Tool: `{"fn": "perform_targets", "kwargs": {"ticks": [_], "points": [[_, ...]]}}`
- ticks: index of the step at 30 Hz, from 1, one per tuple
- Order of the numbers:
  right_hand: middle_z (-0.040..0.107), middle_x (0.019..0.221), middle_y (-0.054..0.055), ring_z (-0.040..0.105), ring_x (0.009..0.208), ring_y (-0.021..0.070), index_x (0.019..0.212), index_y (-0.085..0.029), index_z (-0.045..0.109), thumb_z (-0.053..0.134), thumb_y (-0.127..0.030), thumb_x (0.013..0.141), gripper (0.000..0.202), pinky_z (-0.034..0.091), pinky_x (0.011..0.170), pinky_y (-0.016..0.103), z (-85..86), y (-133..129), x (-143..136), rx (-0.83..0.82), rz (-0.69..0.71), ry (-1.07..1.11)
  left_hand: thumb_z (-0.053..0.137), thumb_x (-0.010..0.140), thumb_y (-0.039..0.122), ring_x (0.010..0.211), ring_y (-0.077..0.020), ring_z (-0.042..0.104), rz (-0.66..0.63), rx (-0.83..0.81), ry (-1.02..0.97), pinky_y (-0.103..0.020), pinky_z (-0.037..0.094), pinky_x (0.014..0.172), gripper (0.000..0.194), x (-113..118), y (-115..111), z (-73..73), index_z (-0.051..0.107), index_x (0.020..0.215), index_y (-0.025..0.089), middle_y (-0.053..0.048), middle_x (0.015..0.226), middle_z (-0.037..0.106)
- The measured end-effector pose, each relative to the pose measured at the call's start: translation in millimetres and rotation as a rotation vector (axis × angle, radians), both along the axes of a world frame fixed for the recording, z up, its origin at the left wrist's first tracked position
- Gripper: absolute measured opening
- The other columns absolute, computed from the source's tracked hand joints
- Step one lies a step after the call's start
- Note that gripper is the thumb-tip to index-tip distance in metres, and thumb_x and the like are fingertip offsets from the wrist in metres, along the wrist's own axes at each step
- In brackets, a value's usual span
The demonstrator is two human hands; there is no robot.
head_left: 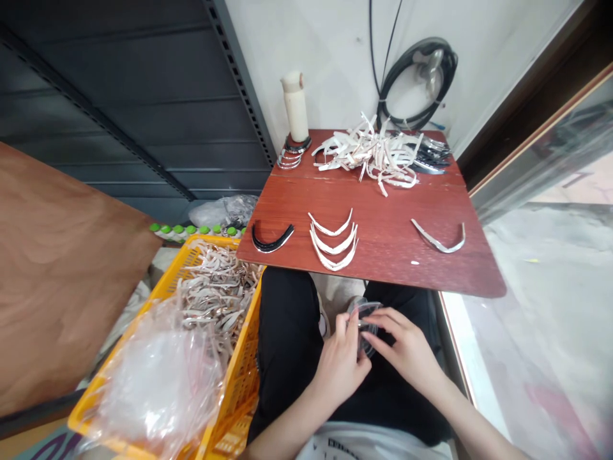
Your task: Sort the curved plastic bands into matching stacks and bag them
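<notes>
Over my lap, my left hand (341, 358) and my right hand (405, 345) hold a small clear plastic piece (368, 312) between them, with curved edges and a shiny part in it. Fingers of both hands are closed on it. Just beyond, on the red-brown board (383, 223), lie several white curved strips (334, 246). A black curved strip (271, 246) is at the board's left, and a silvery curved strip (443, 246) at its right. A tangled pile of white strips (373, 153) lies at the back.
A yellow crate (239, 377) at the left holds many curved strips (215, 287) and clear plastic bags (153, 390). A cream bottle (295, 108) stands at the board's back left corner. Coiled black cable (447, 80) hangs on the wall. Dark strips (431, 153) lie beside the white pile.
</notes>
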State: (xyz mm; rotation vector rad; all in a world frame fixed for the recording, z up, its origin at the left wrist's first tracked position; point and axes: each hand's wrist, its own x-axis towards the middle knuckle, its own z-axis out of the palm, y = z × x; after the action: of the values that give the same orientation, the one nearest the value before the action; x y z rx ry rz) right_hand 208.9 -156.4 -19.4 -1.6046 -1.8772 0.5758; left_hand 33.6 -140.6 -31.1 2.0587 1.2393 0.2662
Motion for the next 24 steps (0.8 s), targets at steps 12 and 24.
{"fn": "perform_targets", "kwargs": {"ticks": [12,24], "points": [[0.061,0.079,0.001,0.058,0.072,0.0159,0.075,-0.022,0.051,0.053,-0.041,0.096,0.029,0.047,0.068,0.027,-0.6,-2.2,-5.7,-0.237,-0.193,0.493,0.047,0.086,0.013,0.087,-0.0123,0.063,0.08,0.006,-0.303,-0.029,0.054,0.084,0.063,-24.4,10.1,14.6,0.04,0.144,0.034,-0.005,0.126,0.05],[0.068,0.105,0.008,0.067,0.103,0.0294,0.075,-0.023,0.053,0.061,-0.04,0.088,0.023,0.054,0.091,0.052,9.7,-12.3,-5.8,-0.324,-0.067,1.183,0.062,0.084,0.055,0.13,-0.0285,0.05,0.677,-0.674,-0.83,-0.044,0.043,0.106,0.051,-35.4,12.9,-40.0,0.056,0.121,0.019,-0.014,0.139,0.054]]}}
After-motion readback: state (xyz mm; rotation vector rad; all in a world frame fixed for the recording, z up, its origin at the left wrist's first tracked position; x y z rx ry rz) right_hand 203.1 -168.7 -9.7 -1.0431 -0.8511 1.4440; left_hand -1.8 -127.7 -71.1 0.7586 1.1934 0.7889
